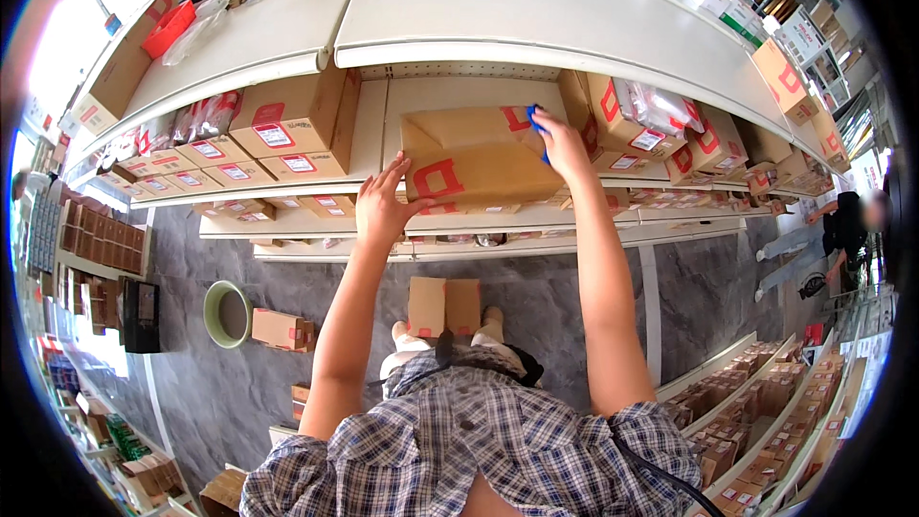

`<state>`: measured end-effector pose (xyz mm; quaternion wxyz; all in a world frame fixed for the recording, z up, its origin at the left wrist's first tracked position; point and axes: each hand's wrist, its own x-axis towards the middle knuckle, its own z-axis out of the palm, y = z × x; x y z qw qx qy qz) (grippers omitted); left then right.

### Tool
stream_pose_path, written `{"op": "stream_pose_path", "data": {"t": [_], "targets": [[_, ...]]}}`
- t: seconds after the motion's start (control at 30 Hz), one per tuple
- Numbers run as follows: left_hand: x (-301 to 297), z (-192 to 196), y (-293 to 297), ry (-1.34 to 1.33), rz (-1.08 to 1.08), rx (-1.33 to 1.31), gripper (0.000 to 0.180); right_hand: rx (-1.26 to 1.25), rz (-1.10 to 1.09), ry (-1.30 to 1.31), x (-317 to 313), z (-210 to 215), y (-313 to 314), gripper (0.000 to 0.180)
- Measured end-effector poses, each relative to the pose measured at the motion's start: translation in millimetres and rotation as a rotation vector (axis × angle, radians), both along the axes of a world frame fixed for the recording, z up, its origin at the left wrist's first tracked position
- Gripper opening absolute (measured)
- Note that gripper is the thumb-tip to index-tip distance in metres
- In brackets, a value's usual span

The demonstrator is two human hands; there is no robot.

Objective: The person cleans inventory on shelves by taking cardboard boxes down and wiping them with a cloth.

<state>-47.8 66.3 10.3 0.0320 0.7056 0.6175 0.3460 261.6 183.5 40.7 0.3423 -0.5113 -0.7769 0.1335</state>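
Note:
In front of me a brown cardboard box (479, 155) with red printed marks is at the front of a white shelf bay, its near edge over the shelf lip. My left hand (386, 199) grips its left end, thumb across the near face and fingers along the side. At the far right corner, my right hand (563, 142) is closed around a crumpled blue cloth (539, 126), which touches the box. Part of the cloth is hidden under the fingers.
Labelled cartons (278, 124) fill the shelf to the left, and more cartons (613, 115) with plastic-wrapped packs stand right. Above runs a wide white shelf (536, 0). An open carton (444, 306) lies by my feet; a green tub (228, 314) stands left. Another person (842, 230) is far right.

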Motion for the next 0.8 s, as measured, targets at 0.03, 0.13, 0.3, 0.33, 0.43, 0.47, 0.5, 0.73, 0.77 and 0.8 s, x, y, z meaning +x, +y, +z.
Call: {"op": "stream_pose_path", "data": {"t": [0.03, 0.13, 0.3, 0.33, 0.43, 0.47, 0.5, 0.73, 0.77, 0.8], "targets": [[3, 4, 0, 0.031, 0.003, -0.009, 0.074, -0.004, 0.002, 0.051, 9, -7, -16, 0.029], [0, 6, -2, 0.000, -0.012, -0.049, 0.074, -0.091, 0.042, 0.056, 16, 0, -71, 0.031], [5, 5, 0, -0.243, -0.084, -0.061, 0.073, -0.057, 0.066, -0.075, 16, 8, -71, 0.033], [4, 6, 0, -0.234, -0.090, -0.054, 0.073, -0.012, 0.081, -0.158, 13, 10, -61, 0.033], [7, 6, 4, -0.227, -0.100, -0.059, 0.072, 0.029, 0.103, -0.140, 3, 1, -22, 0.032], [6, 6, 3, -0.222, -0.094, -0.077, 0.072, -0.008, 0.114, -0.126, 0, 1, -15, 0.032], [7, 3, 5, -0.174, -0.099, 0.003, 0.073, -0.030, 0.113, -0.168, 0, 1, -9, 0.032], [-2, -2, -1, -0.061, -0.075, 0.083, 0.074, 0.052, 0.151, -0.200, 0, -5, -46, 0.038], [2, 3, 1, -0.091, -0.074, 0.038, 0.074, 0.083, 0.080, -0.226, 1, -6, -40, 0.038], [3, 6, 3, -0.120, -0.072, -0.007, 0.073, 0.113, 0.010, -0.251, 2, -5, -32, 0.039]]}}
